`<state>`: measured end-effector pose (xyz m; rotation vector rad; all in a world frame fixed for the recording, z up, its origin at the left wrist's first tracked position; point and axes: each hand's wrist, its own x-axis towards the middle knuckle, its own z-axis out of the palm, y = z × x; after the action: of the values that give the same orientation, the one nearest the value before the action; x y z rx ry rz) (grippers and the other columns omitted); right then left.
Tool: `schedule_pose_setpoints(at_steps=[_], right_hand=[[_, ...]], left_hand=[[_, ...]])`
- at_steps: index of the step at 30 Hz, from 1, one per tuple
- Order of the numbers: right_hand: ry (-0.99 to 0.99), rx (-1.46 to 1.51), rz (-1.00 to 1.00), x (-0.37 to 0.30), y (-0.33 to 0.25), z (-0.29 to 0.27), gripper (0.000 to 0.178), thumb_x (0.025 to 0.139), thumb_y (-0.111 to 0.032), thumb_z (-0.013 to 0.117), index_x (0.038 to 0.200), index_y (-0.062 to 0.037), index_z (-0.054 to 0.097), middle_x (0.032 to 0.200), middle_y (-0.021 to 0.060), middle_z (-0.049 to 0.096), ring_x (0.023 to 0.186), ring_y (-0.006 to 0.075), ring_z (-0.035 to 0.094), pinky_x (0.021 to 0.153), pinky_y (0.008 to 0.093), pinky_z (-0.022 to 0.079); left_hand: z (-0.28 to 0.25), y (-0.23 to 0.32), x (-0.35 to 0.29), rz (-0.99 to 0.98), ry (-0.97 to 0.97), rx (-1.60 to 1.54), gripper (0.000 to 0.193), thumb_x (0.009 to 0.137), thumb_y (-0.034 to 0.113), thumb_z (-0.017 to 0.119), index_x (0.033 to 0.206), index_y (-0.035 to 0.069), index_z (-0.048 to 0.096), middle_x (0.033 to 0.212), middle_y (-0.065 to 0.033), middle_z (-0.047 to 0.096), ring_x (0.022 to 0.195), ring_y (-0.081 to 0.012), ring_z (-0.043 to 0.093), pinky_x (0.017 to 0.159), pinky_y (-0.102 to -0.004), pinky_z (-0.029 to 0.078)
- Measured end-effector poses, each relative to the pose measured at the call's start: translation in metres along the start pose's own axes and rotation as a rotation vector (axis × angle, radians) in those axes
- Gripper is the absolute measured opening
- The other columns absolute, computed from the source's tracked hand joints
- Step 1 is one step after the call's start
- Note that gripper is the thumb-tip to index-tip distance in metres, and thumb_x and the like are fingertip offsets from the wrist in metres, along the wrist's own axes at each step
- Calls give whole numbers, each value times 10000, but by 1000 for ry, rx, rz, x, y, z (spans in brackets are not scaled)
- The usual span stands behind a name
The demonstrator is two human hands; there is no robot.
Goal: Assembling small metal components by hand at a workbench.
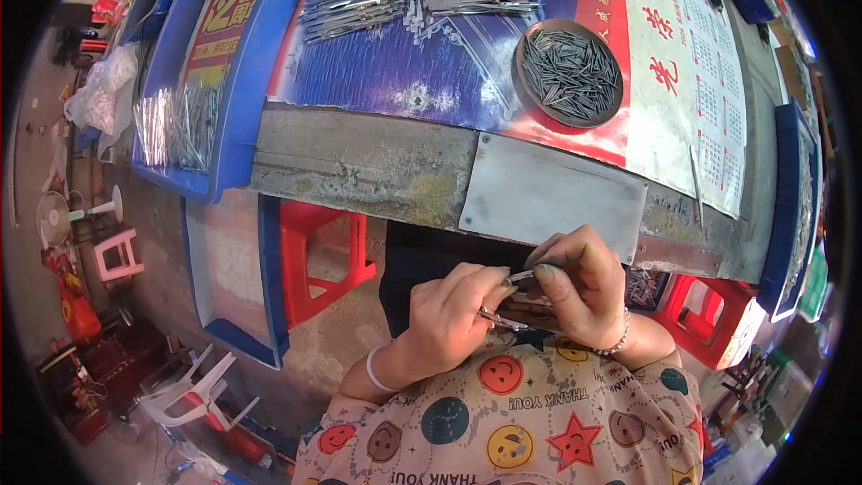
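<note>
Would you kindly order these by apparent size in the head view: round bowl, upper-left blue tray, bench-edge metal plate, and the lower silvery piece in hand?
1. Blue tray
2. Metal plate
3. Round bowl
4. Lower silvery piece, clearly smallest, though partly covered

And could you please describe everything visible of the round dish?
The round dish is shallow and brown, with a thin rim; its material is unclear. It sits upright on the printed sheet covering part of the workbench, beyond the pale metal plate at the near edge. A jumble of slim, dark grey, metallic-looking pieces fills much of it, hiding most of its floor. Neither the left hand nor the right hand touches it.
</note>
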<state>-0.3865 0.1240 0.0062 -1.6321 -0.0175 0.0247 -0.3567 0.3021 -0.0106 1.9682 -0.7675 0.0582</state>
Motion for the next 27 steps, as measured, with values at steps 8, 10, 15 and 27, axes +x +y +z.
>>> schedule_pose_setpoints(at_steps=[8, 10, 15, 27], right_hand=[[-31, 202, 154, 0, 2, -9, 131, 904, -108, 563, 885, 10, 508, 684, 38, 605, 592, 67, 564, 532, 211, 450], [-52, 176, 150, 2, 2, -10, 131, 907, -110, 557, 885, 9, 506, 668, 37, 602, 580, 66, 560, 525, 211, 447], [-62, 109, 117, 4, 5, -6, 124, 913, -107, 540, 887, 7, 498, 641, 41, 589, 561, 64, 555, 511, 212, 438], [-74, 304, 282, 8, 7, -6, 128, 940, -118, 508, 894, -4, 469, 705, 1, 539, 593, 38, 493, 524, 184, 417]], left_hand=[[-17, 0, 2, -631, -356, -697, 147, 867, 119, 627, 935, -2, 579, 700, -38, 602, 599, -54, 524, 492, -208, 396], [-15, -3, -1, -770, -379, -893, 163, 895, 149, 601, 952, -2, 575, 700, -30, 598, 604, -34, 512, 493, -201, 395], [-11, -11, -2, -998, -476, -1417, 156, 907, 184, 585, 901, 28, 575, 696, -21, 592, 459, 2, 387, 408, -149, 280], [0, -18, -2, -1187, -529, -1800, 184, 927, 208, 549, 915, 25, 537, 723, -36, 566, 405, 2, 354, 358, -123, 240]])
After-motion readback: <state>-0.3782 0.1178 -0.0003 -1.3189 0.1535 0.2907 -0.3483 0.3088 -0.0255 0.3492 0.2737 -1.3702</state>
